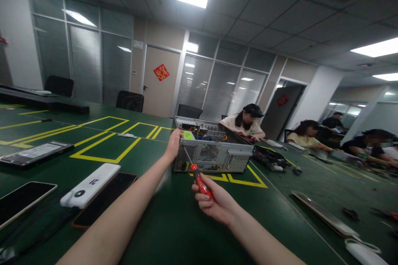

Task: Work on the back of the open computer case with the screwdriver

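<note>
An open grey computer case [211,153] lies on the green table [174,223], its rear panel facing me, with cables and a green label visible inside. My left hand [174,140] grips the case's upper left corner. My right hand [214,203] is closed round the red handle of a screwdriver [199,180], whose metal shaft points up and left toward the case's rear panel near that corner.
A white power bank [90,184], dark phones [21,201] and a tablet [35,153] lie at the left. A flat case panel [323,213] and small tools lie at the right. Several people sit working at the far right. Yellow tape lines mark the table.
</note>
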Action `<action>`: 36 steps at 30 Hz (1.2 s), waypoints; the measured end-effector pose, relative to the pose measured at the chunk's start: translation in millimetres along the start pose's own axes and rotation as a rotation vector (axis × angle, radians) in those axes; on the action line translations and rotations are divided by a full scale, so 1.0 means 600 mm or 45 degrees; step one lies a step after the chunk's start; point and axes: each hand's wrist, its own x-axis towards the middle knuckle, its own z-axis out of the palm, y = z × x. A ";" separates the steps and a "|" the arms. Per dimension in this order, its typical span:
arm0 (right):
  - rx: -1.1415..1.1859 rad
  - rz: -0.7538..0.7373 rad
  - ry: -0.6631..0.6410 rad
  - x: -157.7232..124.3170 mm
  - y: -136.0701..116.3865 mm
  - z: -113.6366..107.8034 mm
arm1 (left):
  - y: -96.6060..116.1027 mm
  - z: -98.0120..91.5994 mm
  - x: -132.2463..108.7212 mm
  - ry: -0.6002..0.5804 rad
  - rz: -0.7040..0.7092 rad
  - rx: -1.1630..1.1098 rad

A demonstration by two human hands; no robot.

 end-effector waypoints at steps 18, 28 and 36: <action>-0.004 -0.040 -0.100 -0.017 -0.019 0.016 | 0.007 -0.005 -0.001 -0.006 0.048 -0.005; -0.034 0.091 -0.060 -0.009 -0.009 0.011 | -0.001 0.000 0.001 0.010 0.025 -0.006; 0.029 0.137 -0.076 -0.011 -0.018 0.011 | 0.006 -0.003 -0.001 -0.005 0.018 -0.011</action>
